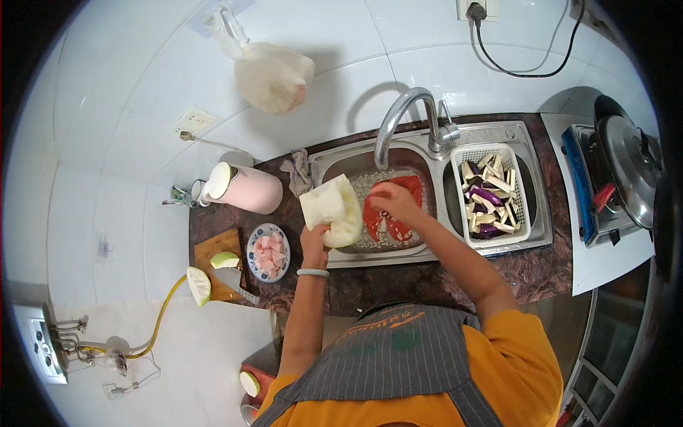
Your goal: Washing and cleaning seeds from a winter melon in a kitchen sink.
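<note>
My left hand (316, 245) grips a large hollowed piece of pale winter melon (333, 211) at the left side of the sink. Over the left basin (347, 160), my right hand (392, 200) is bent with its fingers drawn together above a red plastic bag (408, 187); whether it holds anything I cannot tell. Pale seeds lie on the bag and across the basin floor. The chrome faucet (405, 99) arches over this basin. A white plastic basket (457, 197) of cut eggplant (488, 197) rests over the right basin.
Left of the sink stand a pink jug (253, 189), a crumpled cloth (299, 171), a patterned plate of cut pale pink meat (268, 253), and a wooden board (205, 251) with a knife (235, 280) and melon pieces (199, 285). At right, a lidded pan (629, 165) sits on a stove.
</note>
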`<action>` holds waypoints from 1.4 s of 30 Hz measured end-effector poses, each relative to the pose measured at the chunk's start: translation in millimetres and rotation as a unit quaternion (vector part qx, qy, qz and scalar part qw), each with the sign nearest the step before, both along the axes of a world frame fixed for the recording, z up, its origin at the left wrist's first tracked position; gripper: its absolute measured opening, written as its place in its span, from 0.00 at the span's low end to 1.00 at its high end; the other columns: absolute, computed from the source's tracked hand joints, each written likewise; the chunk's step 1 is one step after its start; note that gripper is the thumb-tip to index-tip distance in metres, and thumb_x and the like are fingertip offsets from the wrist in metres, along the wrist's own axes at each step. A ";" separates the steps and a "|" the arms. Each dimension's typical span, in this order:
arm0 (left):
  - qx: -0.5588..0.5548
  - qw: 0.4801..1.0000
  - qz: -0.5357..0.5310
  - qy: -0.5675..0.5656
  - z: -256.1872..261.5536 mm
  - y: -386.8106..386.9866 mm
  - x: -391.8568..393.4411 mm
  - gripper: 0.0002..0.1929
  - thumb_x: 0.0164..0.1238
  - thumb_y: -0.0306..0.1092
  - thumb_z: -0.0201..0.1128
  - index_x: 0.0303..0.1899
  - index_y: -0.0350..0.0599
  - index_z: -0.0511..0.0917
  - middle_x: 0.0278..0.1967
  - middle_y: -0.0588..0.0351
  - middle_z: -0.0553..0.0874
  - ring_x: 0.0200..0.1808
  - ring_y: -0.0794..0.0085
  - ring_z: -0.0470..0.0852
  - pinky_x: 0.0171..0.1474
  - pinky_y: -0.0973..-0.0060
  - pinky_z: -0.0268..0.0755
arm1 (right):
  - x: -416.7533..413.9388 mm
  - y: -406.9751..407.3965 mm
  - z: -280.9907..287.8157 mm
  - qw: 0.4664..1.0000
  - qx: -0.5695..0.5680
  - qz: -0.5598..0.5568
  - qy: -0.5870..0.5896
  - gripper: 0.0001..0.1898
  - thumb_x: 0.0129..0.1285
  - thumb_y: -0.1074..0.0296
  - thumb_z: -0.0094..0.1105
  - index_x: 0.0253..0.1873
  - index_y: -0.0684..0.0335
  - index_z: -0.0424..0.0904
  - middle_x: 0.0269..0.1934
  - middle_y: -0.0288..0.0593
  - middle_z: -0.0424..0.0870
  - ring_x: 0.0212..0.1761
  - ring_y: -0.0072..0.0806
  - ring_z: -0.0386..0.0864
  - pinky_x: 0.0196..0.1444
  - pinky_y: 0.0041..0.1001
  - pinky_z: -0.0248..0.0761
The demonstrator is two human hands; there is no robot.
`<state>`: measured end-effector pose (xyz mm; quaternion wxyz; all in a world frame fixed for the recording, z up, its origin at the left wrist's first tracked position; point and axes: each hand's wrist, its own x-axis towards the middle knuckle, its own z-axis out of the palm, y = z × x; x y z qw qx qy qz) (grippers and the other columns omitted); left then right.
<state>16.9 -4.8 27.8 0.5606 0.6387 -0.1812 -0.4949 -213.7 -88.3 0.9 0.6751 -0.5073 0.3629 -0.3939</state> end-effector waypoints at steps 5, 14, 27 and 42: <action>-0.058 0.997 0.010 -0.040 -12.5 0.1 -14.9 0.23 0.50 0.20 0.58 0.52 0.33 0.71 0.43 0.48 0.82 0.41 0.60 0.84 0.39 0.66 0.80 | 51.8 1.7 25.7 0.986 0.094 0.110 -0.085 0.20 0.58 0.59 0.68 0.50 0.67 0.79 0.43 0.44 0.84 0.42 0.27 0.82 0.46 0.27 0.76; -0.095 0.990 -0.021 -0.106 13.9 5.5 -40.1 0.24 0.47 0.20 0.57 0.51 0.32 0.71 0.43 0.51 0.81 0.42 0.67 0.81 0.47 0.74 0.73 | 67.6 22.8 26.9 0.966 0.250 -0.013 -0.060 0.25 0.55 0.67 0.70 0.57 0.63 0.73 0.50 0.41 0.81 0.48 0.30 0.81 0.47 0.30 0.76; -0.112 0.982 -0.064 -0.134 6.9 6.5 -32.5 0.29 0.45 0.18 0.54 0.56 0.34 0.70 0.46 0.52 0.80 0.44 0.69 0.79 0.48 0.76 0.72 | 70.8 37.8 20.4 0.942 0.227 -0.001 -0.249 0.22 0.57 0.72 0.68 0.57 0.64 0.75 0.49 0.40 0.82 0.50 0.28 0.80 0.52 0.28 0.74; -0.100 0.987 -0.075 -0.105 17.4 -4.7 -27.7 0.30 0.43 0.18 0.53 0.57 0.35 0.69 0.47 0.52 0.79 0.44 0.68 0.79 0.47 0.77 0.71 | 68.0 13.1 28.6 0.987 0.107 0.057 -0.102 0.24 0.52 0.68 0.71 0.54 0.65 0.78 0.47 0.39 0.83 0.45 0.24 0.79 0.49 0.26 0.73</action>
